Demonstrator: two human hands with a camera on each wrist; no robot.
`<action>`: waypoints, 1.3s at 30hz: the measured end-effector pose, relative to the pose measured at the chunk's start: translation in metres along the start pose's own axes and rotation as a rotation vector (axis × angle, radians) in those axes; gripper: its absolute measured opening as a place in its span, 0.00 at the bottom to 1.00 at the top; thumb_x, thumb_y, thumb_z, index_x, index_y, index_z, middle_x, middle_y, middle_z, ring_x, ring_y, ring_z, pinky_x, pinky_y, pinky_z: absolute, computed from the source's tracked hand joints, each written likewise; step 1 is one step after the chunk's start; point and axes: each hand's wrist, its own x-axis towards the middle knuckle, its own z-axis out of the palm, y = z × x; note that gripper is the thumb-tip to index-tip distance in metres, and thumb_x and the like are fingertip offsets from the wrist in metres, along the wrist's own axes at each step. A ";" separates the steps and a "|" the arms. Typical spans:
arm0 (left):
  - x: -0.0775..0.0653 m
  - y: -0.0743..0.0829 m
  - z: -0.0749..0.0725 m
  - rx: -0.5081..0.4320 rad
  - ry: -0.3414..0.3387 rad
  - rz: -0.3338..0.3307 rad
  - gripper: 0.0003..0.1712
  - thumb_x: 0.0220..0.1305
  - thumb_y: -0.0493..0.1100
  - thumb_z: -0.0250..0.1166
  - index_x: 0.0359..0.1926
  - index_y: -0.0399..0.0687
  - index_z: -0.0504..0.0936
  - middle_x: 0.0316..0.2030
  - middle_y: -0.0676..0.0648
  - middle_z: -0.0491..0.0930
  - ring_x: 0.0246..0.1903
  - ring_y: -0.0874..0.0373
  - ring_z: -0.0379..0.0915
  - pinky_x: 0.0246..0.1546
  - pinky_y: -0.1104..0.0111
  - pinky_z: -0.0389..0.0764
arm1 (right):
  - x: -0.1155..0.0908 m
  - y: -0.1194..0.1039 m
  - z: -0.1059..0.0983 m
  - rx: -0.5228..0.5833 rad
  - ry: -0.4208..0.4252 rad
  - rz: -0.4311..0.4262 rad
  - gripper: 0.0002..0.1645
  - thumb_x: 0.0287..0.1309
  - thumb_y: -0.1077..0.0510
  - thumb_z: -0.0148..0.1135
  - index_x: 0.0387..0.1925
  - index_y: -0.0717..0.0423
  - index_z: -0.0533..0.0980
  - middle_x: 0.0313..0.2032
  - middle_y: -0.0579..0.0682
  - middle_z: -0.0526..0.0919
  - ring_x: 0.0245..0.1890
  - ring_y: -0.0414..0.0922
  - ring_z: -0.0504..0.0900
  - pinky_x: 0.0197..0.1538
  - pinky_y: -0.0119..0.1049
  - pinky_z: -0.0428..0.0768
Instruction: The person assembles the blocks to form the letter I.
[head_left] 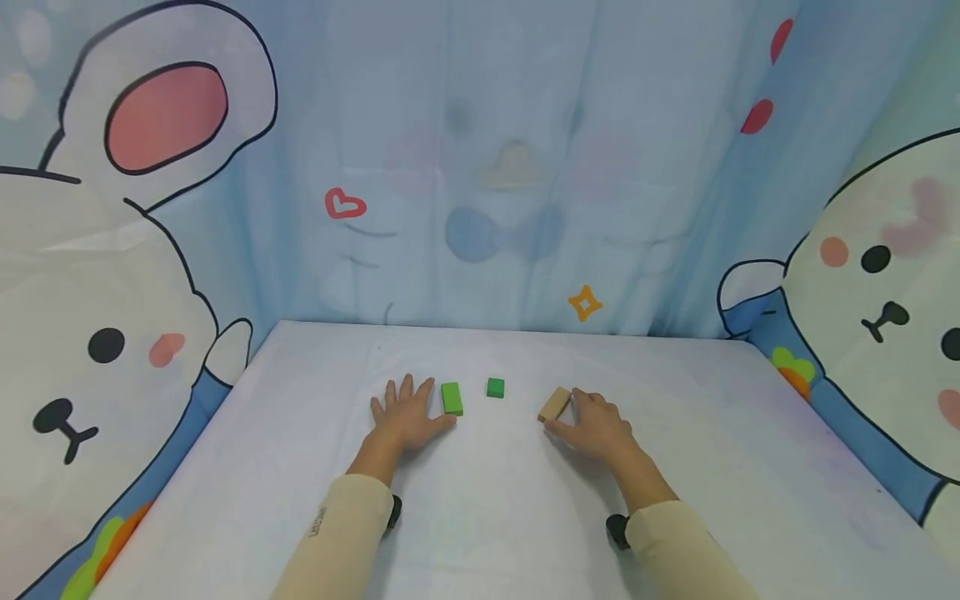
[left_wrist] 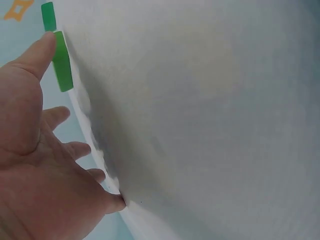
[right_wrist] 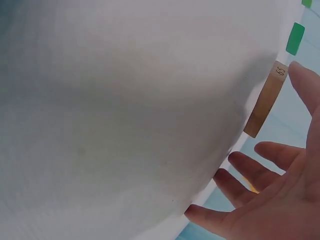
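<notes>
A light green block (head_left: 452, 398) lies on the white table beside my left hand (head_left: 408, 417), whose fingers are spread out. The left thumb is close to the block's near end and overlaps it in the left wrist view. My right hand (head_left: 596, 427) is around a plain wooden block (head_left: 555, 404), thumb by its near end and index finger by its far end. In the right wrist view this wooden block (right_wrist: 266, 100) shows dark handwritten marks on its end, and the right fingers (right_wrist: 250, 170) are spread and slightly bent. Between the hands sits a small darker green block (head_left: 496, 387).
The table (head_left: 480, 517) is covered by a white cloth. Behind its far edge hangs a light blue curtain (head_left: 480, 125) with printed shapes, and cartoon bears are printed at both sides. A dark wrist device (head_left: 617, 532) sits at the right cuff.
</notes>
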 end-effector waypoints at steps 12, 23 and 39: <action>0.001 0.002 0.001 -0.012 -0.001 -0.015 0.47 0.69 0.62 0.64 0.80 0.50 0.59 0.80 0.30 0.46 0.80 0.29 0.34 0.76 0.32 0.36 | 0.004 -0.002 0.004 -0.039 0.014 0.007 0.49 0.65 0.41 0.63 0.73 0.71 0.61 0.69 0.76 0.66 0.69 0.75 0.65 0.64 0.79 0.64; 0.002 0.003 0.000 0.001 -0.008 -0.027 0.44 0.72 0.62 0.61 0.81 0.52 0.59 0.80 0.29 0.46 0.80 0.28 0.34 0.74 0.30 0.37 | 0.002 -0.004 0.005 -0.047 0.037 0.001 0.47 0.65 0.43 0.65 0.72 0.70 0.63 0.68 0.75 0.67 0.68 0.75 0.67 0.62 0.79 0.66; 0.005 0.005 0.003 0.031 -0.010 -0.041 0.40 0.72 0.62 0.62 0.80 0.62 0.62 0.81 0.30 0.45 0.80 0.28 0.34 0.74 0.29 0.39 | 0.004 -0.004 0.006 -0.042 0.035 0.030 0.47 0.64 0.43 0.66 0.73 0.69 0.63 0.68 0.75 0.67 0.68 0.74 0.66 0.64 0.78 0.65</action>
